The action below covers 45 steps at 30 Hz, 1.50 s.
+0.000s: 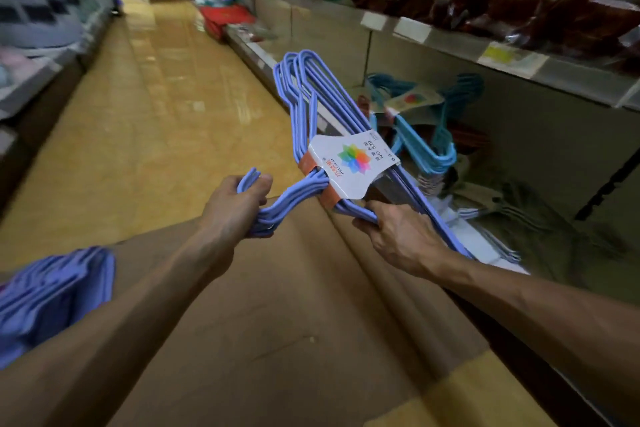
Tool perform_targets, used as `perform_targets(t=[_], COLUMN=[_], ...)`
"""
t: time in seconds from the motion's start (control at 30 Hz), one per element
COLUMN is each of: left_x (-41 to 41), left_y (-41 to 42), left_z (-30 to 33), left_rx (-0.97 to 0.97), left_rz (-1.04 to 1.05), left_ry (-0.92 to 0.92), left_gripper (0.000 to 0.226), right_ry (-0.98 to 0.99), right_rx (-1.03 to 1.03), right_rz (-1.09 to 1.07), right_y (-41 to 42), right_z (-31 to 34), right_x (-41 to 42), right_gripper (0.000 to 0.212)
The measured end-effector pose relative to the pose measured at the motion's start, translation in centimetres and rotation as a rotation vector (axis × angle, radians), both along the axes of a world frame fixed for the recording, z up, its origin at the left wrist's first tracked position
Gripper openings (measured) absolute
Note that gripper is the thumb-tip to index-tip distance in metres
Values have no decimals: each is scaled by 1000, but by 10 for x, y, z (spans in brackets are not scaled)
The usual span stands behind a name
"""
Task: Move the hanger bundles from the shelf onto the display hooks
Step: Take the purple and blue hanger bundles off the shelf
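Shop aisle; purple hanger bundle [332, 149] gripped between left hand [239, 204] and right hand [394, 236] fingers.

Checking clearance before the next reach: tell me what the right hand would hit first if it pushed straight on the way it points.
Probably the blue hanger bundles on the lower shelf, beyond the right hand and the purple hanger bundle it grips; depth is unclear.

second purple bundle [55, 302] blurred, cropped at left edge, far shelves [41, 21] perhaps smeared
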State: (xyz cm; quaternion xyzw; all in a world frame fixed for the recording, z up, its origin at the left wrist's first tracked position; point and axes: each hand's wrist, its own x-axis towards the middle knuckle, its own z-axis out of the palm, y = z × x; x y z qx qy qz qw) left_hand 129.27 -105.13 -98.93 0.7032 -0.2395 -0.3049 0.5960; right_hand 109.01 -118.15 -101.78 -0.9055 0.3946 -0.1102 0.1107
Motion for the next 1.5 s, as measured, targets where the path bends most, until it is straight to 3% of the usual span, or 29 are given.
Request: perform_targets(t=[0.27, 0.47, 0.57, 0.7, 0.8, 0.93, 1.17, 1.3, 1.5], left_x=[64, 81, 81, 88, 89, 90, 95, 97, 109], left_y=[71, 99, 102, 103, 104, 107, 113, 117, 138], left_z=[13, 35, 39, 40, 38, 35, 26, 26, 25], left_rx=[-90, -349, -363, -442, -334, -241, -135, -94, 50], left_rz=[114, 17, 123, 130, 51, 42, 57, 18, 4], left_ry=[97, 241, 164, 46, -138, -292, -359, -385, -396], left_gripper=[56, 37, 35, 73, 81, 78, 58, 58, 61], right_ry=[-80, -275, -330, -392, -402, -361, -301, -260, 20], right_rx=[150, 402, 543, 940, 1297, 1503, 1587, 1646, 1440], right_rz=[143, 246, 271, 285, 354, 420, 448, 430, 516], right_y=[39, 74, 94, 121, 139, 152, 151, 148, 153], right_z=[-10, -10, -19, -26, -29, -32, -31, -29, -33], right_x=[88, 128, 143, 149, 145, 141, 147, 156, 176], right_gripper=[28, 37, 36, 27, 25, 22, 16, 21, 15])
